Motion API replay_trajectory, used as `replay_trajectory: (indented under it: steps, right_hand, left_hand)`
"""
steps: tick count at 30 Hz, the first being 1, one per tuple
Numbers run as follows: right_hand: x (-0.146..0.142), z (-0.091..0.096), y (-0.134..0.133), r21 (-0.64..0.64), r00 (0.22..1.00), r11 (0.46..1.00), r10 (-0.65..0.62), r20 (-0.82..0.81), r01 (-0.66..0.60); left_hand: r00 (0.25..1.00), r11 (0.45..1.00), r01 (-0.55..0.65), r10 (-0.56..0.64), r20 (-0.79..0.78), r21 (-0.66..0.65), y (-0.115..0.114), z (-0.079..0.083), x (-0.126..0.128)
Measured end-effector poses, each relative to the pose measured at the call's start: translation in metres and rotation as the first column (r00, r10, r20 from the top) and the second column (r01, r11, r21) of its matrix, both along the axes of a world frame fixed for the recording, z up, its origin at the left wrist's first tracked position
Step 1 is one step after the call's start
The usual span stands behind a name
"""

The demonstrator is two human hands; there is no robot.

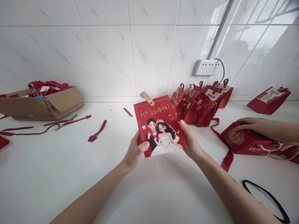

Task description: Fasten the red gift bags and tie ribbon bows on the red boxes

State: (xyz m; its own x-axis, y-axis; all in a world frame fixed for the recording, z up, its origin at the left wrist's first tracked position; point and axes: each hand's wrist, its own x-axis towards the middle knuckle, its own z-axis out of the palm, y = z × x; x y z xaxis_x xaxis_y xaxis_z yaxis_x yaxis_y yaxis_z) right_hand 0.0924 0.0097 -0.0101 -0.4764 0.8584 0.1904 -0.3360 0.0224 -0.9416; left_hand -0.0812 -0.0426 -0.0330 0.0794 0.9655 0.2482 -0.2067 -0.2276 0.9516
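Between my two hands is a red wedding favor box with a cartoon bride and groom on its front and gold lettering above them. A gold strap with a stud closes over its top edge. My left hand grips the lower left side, thumb on the front. On the right side my right hand holds the box, with its thumb along the edge. The fingers behind the box are hidden. Just beyond stand several finished red favor boxes with loop handles.
A cardboard carton of red pieces stands at the left. Loose red straps lie near it. Another person's hand rests on a red box at the right. A black loop lies in front, and a power socket is on the wall.
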Motion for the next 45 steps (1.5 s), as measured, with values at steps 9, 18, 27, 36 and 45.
replay_trajectory:
  steps: [9, 18, 27, 36, 45]
  right_hand:
    - [0.006, -0.009, -0.006, 0.139, 0.999, 0.990, -0.030, 0.044, 0.023]
    - [0.001, 0.000, 0.003, 0.440, 0.784, 0.766, -0.590, 0.193, 0.468]
    - [0.067, 0.015, 0.042, 0.741, 0.017, 0.246, -0.953, 0.302, 0.625]
    - [0.097, 0.037, 0.023, 0.750, -0.216, 0.041, -0.946, 0.242, 0.661]
    - [0.098, 0.029, 0.039, 0.534, -0.185, 0.550, -0.565, 0.804, 0.642]
  left_hand:
    - [0.998, 0.992, -0.050, 0.044, 0.050, 0.117, -0.003, -0.008, -0.006]
    - [0.908, 0.901, -0.394, 0.350, -0.231, -0.180, 0.007, -0.001, -0.005]
    - [0.848, 0.906, -0.350, 0.198, -0.491, -0.239, 0.010, -0.012, -0.007]
    - [0.807, 0.914, -0.335, 0.151, -0.571, -0.231, 0.013, -0.013, -0.007]
    - [0.767, 0.946, -0.282, 0.125, -0.630, -0.157, 0.013, -0.013, -0.004]
